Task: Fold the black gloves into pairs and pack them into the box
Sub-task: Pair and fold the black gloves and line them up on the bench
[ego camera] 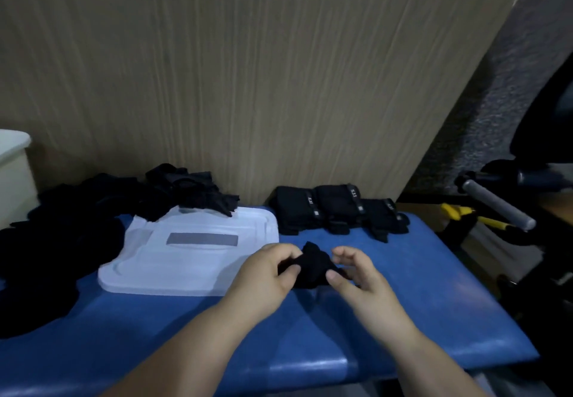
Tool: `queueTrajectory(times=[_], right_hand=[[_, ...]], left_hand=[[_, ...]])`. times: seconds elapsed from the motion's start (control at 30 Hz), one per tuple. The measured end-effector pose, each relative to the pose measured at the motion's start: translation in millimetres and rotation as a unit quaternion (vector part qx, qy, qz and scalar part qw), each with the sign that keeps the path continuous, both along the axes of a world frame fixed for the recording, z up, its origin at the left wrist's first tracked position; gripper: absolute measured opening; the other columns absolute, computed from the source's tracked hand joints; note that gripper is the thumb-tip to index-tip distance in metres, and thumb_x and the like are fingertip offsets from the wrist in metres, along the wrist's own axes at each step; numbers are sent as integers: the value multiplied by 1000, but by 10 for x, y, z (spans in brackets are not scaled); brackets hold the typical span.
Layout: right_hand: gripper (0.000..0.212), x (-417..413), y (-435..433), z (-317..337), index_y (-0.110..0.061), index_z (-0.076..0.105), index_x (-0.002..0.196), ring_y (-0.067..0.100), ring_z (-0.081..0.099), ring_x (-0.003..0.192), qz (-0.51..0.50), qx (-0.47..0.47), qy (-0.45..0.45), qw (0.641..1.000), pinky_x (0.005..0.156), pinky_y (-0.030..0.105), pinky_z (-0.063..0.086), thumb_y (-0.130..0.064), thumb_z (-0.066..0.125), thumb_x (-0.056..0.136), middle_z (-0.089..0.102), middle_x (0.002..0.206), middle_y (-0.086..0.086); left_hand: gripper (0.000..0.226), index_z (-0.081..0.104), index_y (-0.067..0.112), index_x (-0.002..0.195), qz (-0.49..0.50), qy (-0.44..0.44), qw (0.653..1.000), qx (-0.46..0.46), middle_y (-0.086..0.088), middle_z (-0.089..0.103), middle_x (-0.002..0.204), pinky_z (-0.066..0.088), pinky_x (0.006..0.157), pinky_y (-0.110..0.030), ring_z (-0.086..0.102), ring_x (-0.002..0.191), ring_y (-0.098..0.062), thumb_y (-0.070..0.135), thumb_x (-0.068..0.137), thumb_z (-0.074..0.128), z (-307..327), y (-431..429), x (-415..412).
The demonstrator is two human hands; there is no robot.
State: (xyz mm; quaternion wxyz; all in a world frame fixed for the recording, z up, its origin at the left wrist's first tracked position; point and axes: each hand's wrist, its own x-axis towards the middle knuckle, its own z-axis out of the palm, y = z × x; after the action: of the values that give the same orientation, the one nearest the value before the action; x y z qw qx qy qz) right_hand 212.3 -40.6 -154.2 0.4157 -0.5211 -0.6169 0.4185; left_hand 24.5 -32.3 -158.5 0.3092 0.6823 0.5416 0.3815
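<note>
A bunched black glove (313, 268) lies on the blue table (310, 334) between my two hands. My left hand (269, 275) pinches its left side with thumb and fingers. My right hand (356, 275) touches its right end, thumb on the fabric and fingers curled above it. A heap of loose black gloves (93, 210) covers the table's back left. Three folded glove pairs (335, 210) with small tags stand in a row at the back right. No box shows as such; a flat white lid-like piece (192, 257) lies left of my hands.
A wooden panel (248, 71) rises right behind the table. A white cabinet corner (12, 173) sits at the far left. To the right, off the table, stand a dark chair, a grey cylindrical handle (496, 204) and a yellow tool (459, 212).
</note>
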Motion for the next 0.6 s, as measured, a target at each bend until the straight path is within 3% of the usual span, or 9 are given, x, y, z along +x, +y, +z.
queueTrajectory(times=[0.1,0.2,0.3,0.37,0.5,0.6], right_hand=[[31,112,28,37,-31,59,117,-1,61,96,36,-62,77,994,79,24,50,-15,64,91,60,112,-6],[29,244,82,41,-31,64,115,4,63,99,67,-85,60,992,76,25,49,-23,63,88,65,119,-6],[28,324,122,47,-22,62,117,6,62,88,100,-93,33,990,72,19,48,-9,61,92,68,112,7],[29,365,153,47,-17,63,115,10,63,85,126,-85,33,988,72,19,48,-7,67,88,67,110,16],[33,426,201,0,-20,66,102,19,62,87,153,-86,46,983,89,39,51,-14,77,72,66,96,11],[31,434,223,-41,-16,62,93,20,59,82,149,-80,31,985,85,41,49,0,79,73,64,86,6]], left_hand=[[36,50,48,76,4,21,999,36,16,57,89,34,72,-4,53,86,4,15,88,60,1,29,108],[29,58,39,81,-4,22,997,69,18,55,91,32,75,-3,51,90,9,11,87,62,-7,49,187],[16,68,24,89,1,36,995,94,21,54,89,31,77,-2,49,91,9,9,86,63,-31,73,256],[15,67,24,90,11,50,994,97,22,52,88,32,77,-2,50,89,4,11,87,62,-48,82,294],[9,60,25,92,42,54,994,81,20,49,84,35,70,-4,49,78,4,17,90,59,-79,61,351],[7,51,26,90,56,75,992,87,16,47,82,36,64,-14,48,72,-1,20,92,55,-87,43,381]])
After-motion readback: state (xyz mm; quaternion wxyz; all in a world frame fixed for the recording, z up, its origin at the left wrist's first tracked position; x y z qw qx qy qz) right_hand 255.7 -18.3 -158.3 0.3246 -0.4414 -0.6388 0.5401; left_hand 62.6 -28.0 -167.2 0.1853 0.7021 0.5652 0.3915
